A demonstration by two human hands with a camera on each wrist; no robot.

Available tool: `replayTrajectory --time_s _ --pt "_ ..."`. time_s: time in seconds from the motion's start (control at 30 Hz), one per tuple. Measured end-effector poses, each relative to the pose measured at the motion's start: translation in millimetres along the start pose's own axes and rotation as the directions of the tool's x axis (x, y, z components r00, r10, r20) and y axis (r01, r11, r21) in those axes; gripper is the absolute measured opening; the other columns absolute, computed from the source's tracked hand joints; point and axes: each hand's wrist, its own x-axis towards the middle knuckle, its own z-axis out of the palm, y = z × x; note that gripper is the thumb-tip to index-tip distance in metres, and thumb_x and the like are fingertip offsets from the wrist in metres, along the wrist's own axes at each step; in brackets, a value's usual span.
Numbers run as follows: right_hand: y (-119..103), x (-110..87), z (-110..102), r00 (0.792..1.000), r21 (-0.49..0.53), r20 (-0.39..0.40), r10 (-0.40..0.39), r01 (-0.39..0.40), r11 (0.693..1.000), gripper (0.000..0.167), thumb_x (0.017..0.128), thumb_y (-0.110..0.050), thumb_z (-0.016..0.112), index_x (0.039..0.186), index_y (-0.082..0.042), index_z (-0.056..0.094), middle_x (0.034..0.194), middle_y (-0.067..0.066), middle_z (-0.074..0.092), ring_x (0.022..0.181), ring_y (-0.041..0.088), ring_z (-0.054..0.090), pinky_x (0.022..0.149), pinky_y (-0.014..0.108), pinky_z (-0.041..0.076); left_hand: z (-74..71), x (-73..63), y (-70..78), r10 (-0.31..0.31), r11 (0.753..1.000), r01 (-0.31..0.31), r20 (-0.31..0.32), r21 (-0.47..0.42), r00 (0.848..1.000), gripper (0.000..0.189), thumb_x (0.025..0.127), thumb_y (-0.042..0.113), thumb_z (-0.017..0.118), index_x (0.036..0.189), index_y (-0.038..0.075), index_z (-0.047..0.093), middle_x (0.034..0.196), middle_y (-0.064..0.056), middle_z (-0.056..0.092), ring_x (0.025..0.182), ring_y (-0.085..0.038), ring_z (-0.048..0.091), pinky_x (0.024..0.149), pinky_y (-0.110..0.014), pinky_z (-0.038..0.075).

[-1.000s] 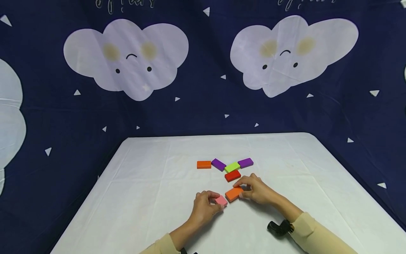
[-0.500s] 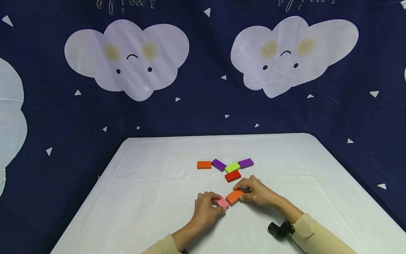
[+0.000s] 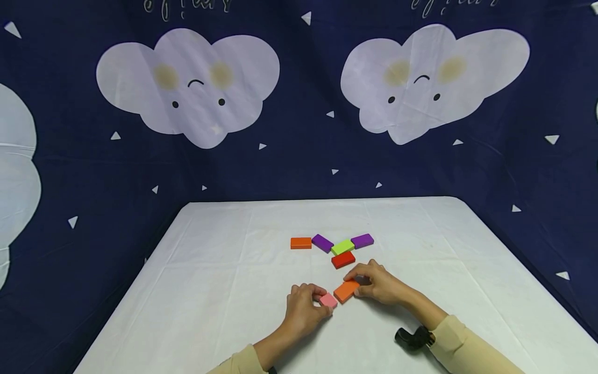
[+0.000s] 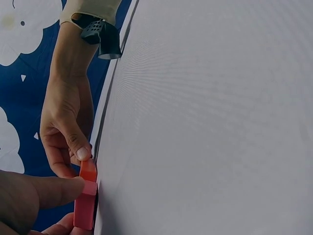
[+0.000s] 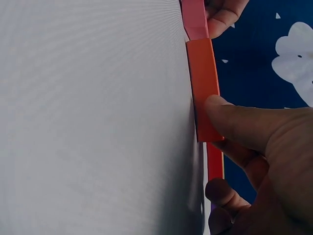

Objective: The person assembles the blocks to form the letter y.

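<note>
Between thumb and fingers, my left hand pinches a pink block low over the white table. My right hand grips an orange block by its right end, thumb on the near side. The two blocks sit end to end, their facing ends right at each other. In the right wrist view the pink block lies just beyond the orange block. The left wrist view shows the pink block under the left thumb, in front of the orange block.
Behind the hands, a red block lies against a lime green block. Purple blocks flank it, one left and one right, with another orange block farther left. A dark cloud-print cloth hangs behind the white table.
My left hand has shifted slightly right with the pink block, narrowing the gap to the orange block. The orange block and right hand have moved only a little. The other blocks stay put.
</note>
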Motion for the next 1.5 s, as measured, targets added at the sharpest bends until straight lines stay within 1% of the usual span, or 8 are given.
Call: replayTrajectory --time_s 0.2,0.37,0.5,0.63,0.93,1.2,1.4,1.5 --pt "1.4 -0.3 0.5 1.000 0.000 0.009 0.007 -0.007 1.000 0.036 0.075 -0.016 0.074 0.110 -0.026 0.068 0.106 -0.010 0.065 0.084 0.015 0.038 0.071 0.027 0.028 -0.4 -1.0 -0.5 -0.001 1.000 0.001 0.005 -0.005 1.000 0.036 0.064 0.019 0.082 0.095 0.008 0.068 0.084 0.000 0.060 0.081 -0.011 0.040 0.071 -0.028 0.028" --pt "1.8 -0.5 0.6 0.999 0.002 0.006 0.036 -0.036 0.999 0.040 0.074 -0.024 0.077 0.113 -0.025 0.067 0.103 -0.009 0.063 0.084 0.017 0.038 0.069 0.026 0.030 -2.4 -1.4 -0.2 -0.007 1.000 0.007 0.013 -0.027 1.000 0.038 0.066 0.019 0.081 0.100 0.006 0.068 0.090 -0.002 0.062 0.084 -0.013 0.040 0.073 -0.029 0.028" --pt "0.7 -0.5 1.8 0.997 -0.004 -0.025 0.069 -0.070 0.998 0.043 0.074 -0.031 0.077 0.114 -0.025 0.066 0.099 -0.009 0.061 0.083 0.017 0.038 0.069 0.026 0.030 -4.7 -0.4 -0.3 -0.005 0.999 0.006 0.026 -0.047 1.000 0.037 0.068 0.016 0.078 0.101 0.005 0.068 0.092 -0.004 0.064 0.085 -0.015 0.042 0.074 -0.030 0.028" --pt "-1.3 -1.2 3.7 0.992 -0.026 -0.073 0.107 -0.109 0.994 0.044 0.073 -0.032 0.078 0.115 -0.024 0.066 0.095 -0.010 0.060 0.082 0.015 0.038 0.069 0.027 0.028 -8.0 2.4 -1.9 -0.013 0.997 0.018 0.058 -0.073 0.998 0.037 0.070 0.015 0.077 0.104 0.005 0.069 0.096 -0.005 0.065 0.087 -0.015 0.042 0.075 -0.030 0.028" --pt "-8.0 -3.2 7.2 0.965 -0.024 -0.171 0.198 -0.205 0.979 0.045 0.075 -0.031 0.077 0.117 -0.020 0.066 0.109 -0.005 0.066 0.082 0.016 0.035 0.069 0.030 0.024 -15.4 8.0 -7.8 0.024 0.997 -0.016 0.114 -0.074 0.993 0.036 0.073 0.016 0.077 0.106 0.007 0.070 0.100 -0.007 0.067 0.088 -0.016 0.042 0.077 -0.032 0.027" --pt "-15.2 -6.0 12.5 0.935 -0.017 -0.268 0.232 -0.245 0.969 0.044 0.074 -0.032 0.078 0.114 -0.017 0.067 0.113 0.000 0.068 0.083 0.016 0.038 0.073 0.030 0.026 -19.0 11.5 -13.0 0.020 0.995 -0.006 0.138 -0.101 0.990 0.035 0.075 0.016 0.075 0.108 0.009 0.070 0.095 -0.006 0.065 0.085 -0.013 0.040 0.073 -0.026 0.029" --pt "-21.2 -8.4 16.4 0.914 -0.009 -0.302 0.270 -0.286 0.958 0.044 0.073 -0.029 0.079 0.114 -0.016 0.068 0.115 0.003 0.068 0.086 0.018 0.042 0.074 0.029 0.029 -20.8 13.8 -15.5 0.057 0.990 -0.034 0.172 -0.135 0.983 0.035 0.076 0.015 0.074 0.110 0.009 0.070 0.105 -0.007 0.067 0.090 -0.017 0.045 0.075 -0.026 0.034" --pt "-23.0 -9.6 19.4 0.909 -0.004 -0.302 0.287 -0.303 0.953 0.044 0.073 -0.028 0.079 0.115 -0.018 0.068 0.116 0.004 0.067 0.088 0.018 0.042 0.074 0.029 0.031 -20.4 14.0 -15.6 0.054 0.990 -0.027 0.189 -0.138 0.981 0.034 0.076 0.014 0.075 0.110 0.009 0.070 0.106 -0.007 0.068 0.091 -0.017 0.045 0.076 -0.027 0.033"
